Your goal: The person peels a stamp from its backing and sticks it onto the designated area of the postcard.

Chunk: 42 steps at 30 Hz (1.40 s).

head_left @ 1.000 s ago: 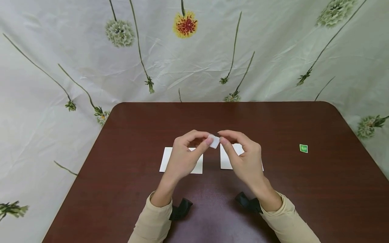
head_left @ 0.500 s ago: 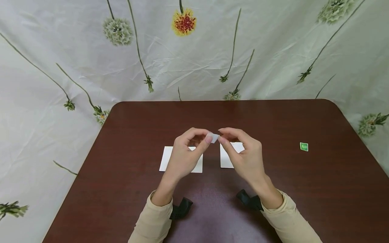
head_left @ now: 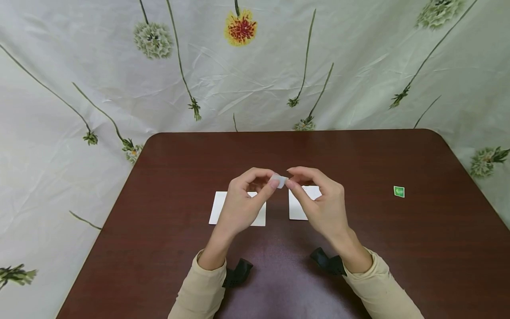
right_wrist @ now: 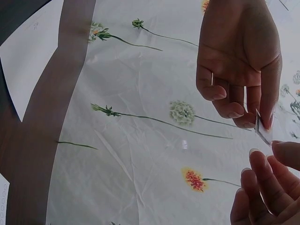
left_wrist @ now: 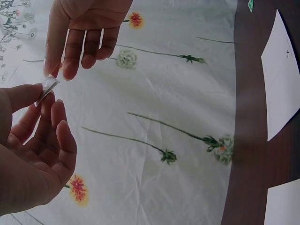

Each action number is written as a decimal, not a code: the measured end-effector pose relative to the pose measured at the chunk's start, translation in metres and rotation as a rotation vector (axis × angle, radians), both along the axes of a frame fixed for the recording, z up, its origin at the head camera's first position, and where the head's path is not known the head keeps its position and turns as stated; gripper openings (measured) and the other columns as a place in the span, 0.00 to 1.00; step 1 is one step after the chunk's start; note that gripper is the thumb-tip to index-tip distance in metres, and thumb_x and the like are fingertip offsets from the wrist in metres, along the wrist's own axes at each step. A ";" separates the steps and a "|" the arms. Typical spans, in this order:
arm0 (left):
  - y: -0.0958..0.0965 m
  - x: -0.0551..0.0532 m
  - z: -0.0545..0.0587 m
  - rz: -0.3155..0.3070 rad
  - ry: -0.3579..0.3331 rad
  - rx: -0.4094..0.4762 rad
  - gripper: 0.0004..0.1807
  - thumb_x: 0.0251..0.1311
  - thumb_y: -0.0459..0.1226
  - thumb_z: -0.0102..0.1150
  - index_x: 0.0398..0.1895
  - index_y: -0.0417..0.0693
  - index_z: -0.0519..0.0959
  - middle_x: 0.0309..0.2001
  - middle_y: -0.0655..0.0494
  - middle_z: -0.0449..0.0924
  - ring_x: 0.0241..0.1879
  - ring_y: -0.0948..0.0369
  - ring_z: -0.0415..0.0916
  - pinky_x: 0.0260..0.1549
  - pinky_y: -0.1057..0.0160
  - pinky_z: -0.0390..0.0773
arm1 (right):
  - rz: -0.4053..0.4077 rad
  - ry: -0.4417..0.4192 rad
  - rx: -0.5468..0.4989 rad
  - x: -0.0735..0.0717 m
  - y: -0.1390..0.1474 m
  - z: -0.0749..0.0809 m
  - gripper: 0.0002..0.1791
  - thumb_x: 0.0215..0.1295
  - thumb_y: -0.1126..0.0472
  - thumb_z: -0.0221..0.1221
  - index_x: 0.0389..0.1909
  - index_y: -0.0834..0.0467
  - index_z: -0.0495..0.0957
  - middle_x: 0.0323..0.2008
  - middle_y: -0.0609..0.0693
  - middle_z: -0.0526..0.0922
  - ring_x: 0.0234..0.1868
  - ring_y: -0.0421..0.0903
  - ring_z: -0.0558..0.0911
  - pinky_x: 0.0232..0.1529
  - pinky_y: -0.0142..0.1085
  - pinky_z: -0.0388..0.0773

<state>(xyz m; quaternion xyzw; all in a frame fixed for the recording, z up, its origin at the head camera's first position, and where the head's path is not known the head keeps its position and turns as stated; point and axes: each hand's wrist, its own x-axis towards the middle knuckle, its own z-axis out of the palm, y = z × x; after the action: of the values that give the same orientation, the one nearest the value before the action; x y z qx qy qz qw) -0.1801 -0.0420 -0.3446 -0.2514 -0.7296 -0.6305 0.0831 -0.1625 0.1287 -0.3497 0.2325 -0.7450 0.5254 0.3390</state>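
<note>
Backdrop: white cloth printed with dandelions and red-yellow blooms (head_left: 255,79), filling most of both wrist views.
Surface: dark reddish-brown, glossy, round-cornered (head_left: 159,186); its near side is cut off.
Hands: here's the action! The left hand (head_left: 243,201) pinches between thumb and finger, the right hand (head_left: 324,204) pinches the opposite corner; their remaining fingers curl loosely, mostly hidden from the head view.
Cards: left white paper rectangle (head_left: 218,208) and right white paper rectangle (head_left: 296,209), each partly covered; the left wrist view catches a faint dotted line on the right one, which the head view misses.
Green square: small, pale-edged (head_left: 399,191), far right; its printed figure is hard to read.
White square: tiny, thin, translucent-looking (head_left: 281,180), held up between both hands; the wrist views show it nearly edge-on.
</note>
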 end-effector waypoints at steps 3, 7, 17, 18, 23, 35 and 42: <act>0.000 0.000 0.000 0.003 0.005 -0.006 0.05 0.60 0.30 0.61 0.38 0.38 0.81 0.31 0.53 0.79 0.26 0.59 0.72 0.25 0.67 0.70 | -0.007 0.000 0.000 -0.001 0.001 -0.001 0.14 0.52 0.77 0.66 0.40 0.65 0.82 0.30 0.52 0.84 0.32 0.43 0.82 0.38 0.32 0.77; 0.000 0.000 0.000 0.001 0.012 -0.018 0.05 0.60 0.29 0.61 0.38 0.38 0.81 0.31 0.53 0.79 0.26 0.59 0.73 0.25 0.67 0.71 | -0.014 0.000 -0.003 -0.001 0.001 -0.002 0.14 0.52 0.77 0.65 0.40 0.65 0.82 0.30 0.52 0.84 0.32 0.43 0.81 0.38 0.32 0.77; 0.000 0.000 0.000 0.002 0.008 -0.013 0.05 0.60 0.29 0.61 0.38 0.37 0.81 0.32 0.52 0.80 0.28 0.59 0.74 0.27 0.68 0.72 | -0.013 0.011 0.006 0.000 0.001 -0.001 0.14 0.51 0.77 0.66 0.40 0.65 0.82 0.31 0.52 0.84 0.32 0.44 0.82 0.39 0.33 0.77; -0.001 0.000 0.000 0.002 0.008 -0.013 0.05 0.60 0.29 0.61 0.38 0.37 0.81 0.32 0.52 0.80 0.27 0.59 0.74 0.27 0.68 0.72 | -0.013 0.011 0.009 0.000 0.001 -0.002 0.14 0.51 0.77 0.66 0.40 0.66 0.82 0.32 0.52 0.84 0.32 0.44 0.82 0.39 0.33 0.77; 0.000 0.000 0.001 0.000 0.007 -0.011 0.05 0.60 0.29 0.61 0.38 0.37 0.81 0.32 0.52 0.80 0.27 0.59 0.74 0.27 0.68 0.72 | -0.016 0.017 0.022 0.000 0.001 -0.002 0.13 0.51 0.76 0.66 0.39 0.66 0.82 0.32 0.53 0.84 0.33 0.43 0.82 0.40 0.33 0.77; 0.000 0.000 0.001 -0.013 0.005 0.003 0.05 0.60 0.29 0.61 0.38 0.37 0.81 0.33 0.53 0.79 0.29 0.59 0.74 0.28 0.67 0.72 | 0.014 -0.023 0.047 -0.001 0.002 -0.001 0.13 0.53 0.75 0.66 0.40 0.64 0.83 0.33 0.51 0.84 0.35 0.44 0.82 0.42 0.33 0.76; 0.002 0.000 -0.001 -0.014 0.025 0.040 0.07 0.58 0.28 0.63 0.40 0.38 0.80 0.32 0.53 0.79 0.29 0.58 0.74 0.27 0.68 0.72 | 0.068 -0.070 0.001 0.002 0.000 0.000 0.10 0.55 0.76 0.64 0.37 0.63 0.85 0.31 0.52 0.84 0.32 0.42 0.78 0.38 0.31 0.74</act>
<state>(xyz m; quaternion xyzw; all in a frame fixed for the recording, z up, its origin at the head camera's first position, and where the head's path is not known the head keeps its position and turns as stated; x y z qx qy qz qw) -0.1806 -0.0399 -0.3459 -0.2625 -0.7140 -0.6424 0.0929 -0.1610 0.1285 -0.3499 0.2395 -0.7483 0.5440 0.2945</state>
